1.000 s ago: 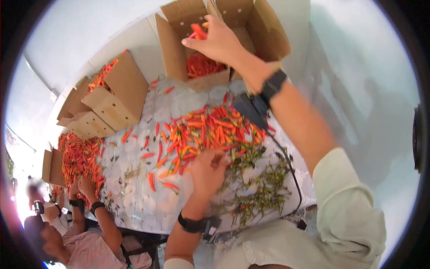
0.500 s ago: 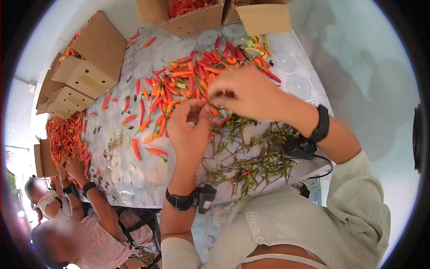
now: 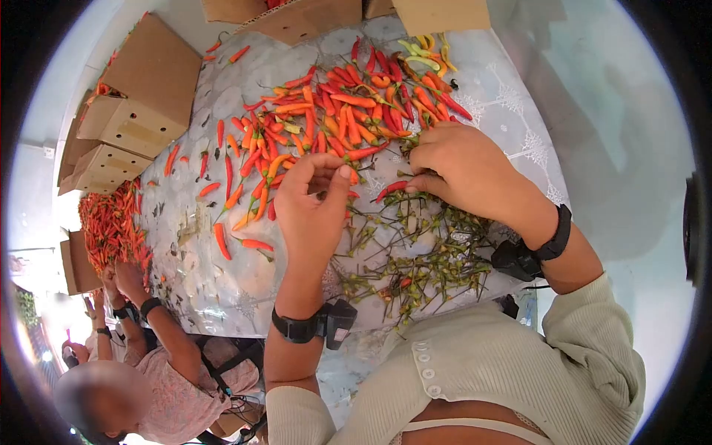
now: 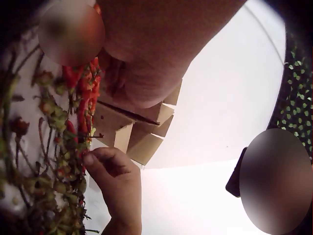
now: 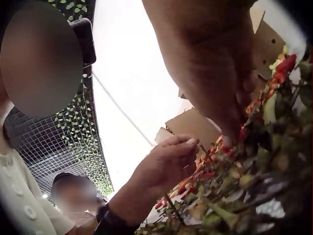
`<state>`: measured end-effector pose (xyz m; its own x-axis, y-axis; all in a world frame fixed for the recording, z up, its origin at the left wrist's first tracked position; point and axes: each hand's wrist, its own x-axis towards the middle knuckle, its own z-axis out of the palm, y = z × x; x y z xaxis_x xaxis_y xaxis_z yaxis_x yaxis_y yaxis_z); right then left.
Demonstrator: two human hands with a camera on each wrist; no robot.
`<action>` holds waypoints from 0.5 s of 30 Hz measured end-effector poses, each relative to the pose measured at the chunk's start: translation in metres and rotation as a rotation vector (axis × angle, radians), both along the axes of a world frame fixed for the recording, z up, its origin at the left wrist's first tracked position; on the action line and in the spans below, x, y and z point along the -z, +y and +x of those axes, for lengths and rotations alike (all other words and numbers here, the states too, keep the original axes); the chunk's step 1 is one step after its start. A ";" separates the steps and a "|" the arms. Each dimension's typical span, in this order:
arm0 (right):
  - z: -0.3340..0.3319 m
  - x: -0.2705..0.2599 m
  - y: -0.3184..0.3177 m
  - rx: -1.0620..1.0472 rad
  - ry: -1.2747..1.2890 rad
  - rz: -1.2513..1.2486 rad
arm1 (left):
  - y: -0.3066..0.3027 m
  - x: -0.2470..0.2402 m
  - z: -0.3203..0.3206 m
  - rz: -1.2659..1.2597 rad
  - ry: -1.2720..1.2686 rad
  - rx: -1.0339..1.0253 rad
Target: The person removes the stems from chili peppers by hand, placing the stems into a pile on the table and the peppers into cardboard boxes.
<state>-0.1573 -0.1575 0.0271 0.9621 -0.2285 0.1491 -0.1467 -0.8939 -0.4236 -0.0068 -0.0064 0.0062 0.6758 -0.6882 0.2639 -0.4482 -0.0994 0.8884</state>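
Observation:
A spread of red and orange chilies (image 3: 334, 111) covers the far half of the pale patterned table (image 3: 512, 104). A heap of green stems (image 3: 423, 259) lies near me. My right hand (image 3: 452, 167) pinches the end of one red chili (image 3: 391, 190) at the border between the spread and the stems. My left hand (image 3: 311, 196) is just left of it, fingers curled and thumb meeting them on what looks like a small dark stem. The right wrist view shows the left hand (image 5: 168, 161) with its fingertips pressed together above the stems (image 5: 230, 196).
Cardboard boxes stand at the table's left edge (image 3: 141, 89) and far edge (image 3: 311, 18), holding more chilies. At the lower left another person's hands (image 3: 126, 282) work in a second chili heap (image 3: 111, 222). Loose chilies (image 3: 222, 241) lie scattered on the left of the table.
One second ago my right hand was up at the far box with chilies. It came back over the pile and now pinches a red chili. My left hand stayed by the stems.

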 end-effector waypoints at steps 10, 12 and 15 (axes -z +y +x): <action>0.004 0.014 0.010 -0.085 -0.098 0.105 | 0.000 0.004 0.001 0.013 0.009 0.049; 0.007 0.014 0.004 -0.046 -0.240 0.196 | 0.000 0.003 0.001 -0.036 0.073 0.054; 0.009 0.006 0.007 0.094 -0.304 0.657 | 0.002 0.004 0.001 -0.065 0.149 0.085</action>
<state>-0.1483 -0.1504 0.0213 0.8716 -0.4428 0.2102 -0.0009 -0.4302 -0.9027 -0.0063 -0.0042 0.0024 0.6507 -0.7296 0.2105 -0.3151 -0.0072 0.9490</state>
